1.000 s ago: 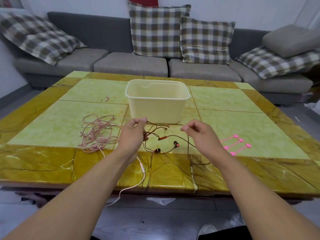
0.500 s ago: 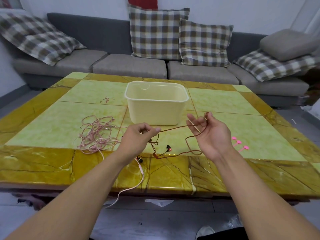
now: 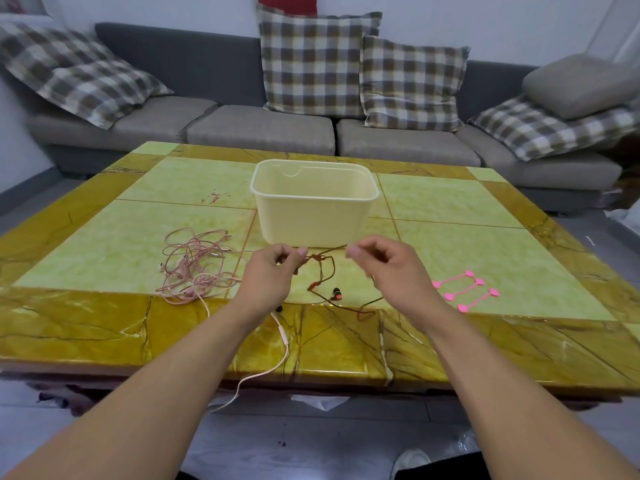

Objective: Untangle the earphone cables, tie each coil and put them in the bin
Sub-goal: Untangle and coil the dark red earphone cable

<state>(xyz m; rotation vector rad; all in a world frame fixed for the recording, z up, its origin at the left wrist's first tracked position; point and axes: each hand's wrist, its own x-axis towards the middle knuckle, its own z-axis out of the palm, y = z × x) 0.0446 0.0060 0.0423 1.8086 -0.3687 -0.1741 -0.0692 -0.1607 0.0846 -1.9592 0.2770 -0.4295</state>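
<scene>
A dark red earphone cable (image 3: 327, 271) stretches between my two hands, just in front of the cream plastic bin (image 3: 313, 216). My left hand (image 3: 273, 271) pinches its left part, and my right hand (image 3: 388, 268) pinches the strand at the right. The rest of the cable hangs down to the table, with its black and red earbuds (image 3: 336, 294) lying below my hands. A tangled pink earphone cable (image 3: 194, 265) lies to the left, and one strand of it runs over the table's front edge. Three pink cable ties (image 3: 464, 291) lie to the right.
The table (image 3: 104, 327) has green and yellow marble tiles. A grey sofa (image 3: 263, 133) with checked cushions stands behind it. The bin looks empty. White bits of plastic lie on the floor at the near table edge.
My right hand turned from palm-up with the cable looped over its fingers to palm-down, pinching the strand closer to my left hand. The cable between them is now shorter.
</scene>
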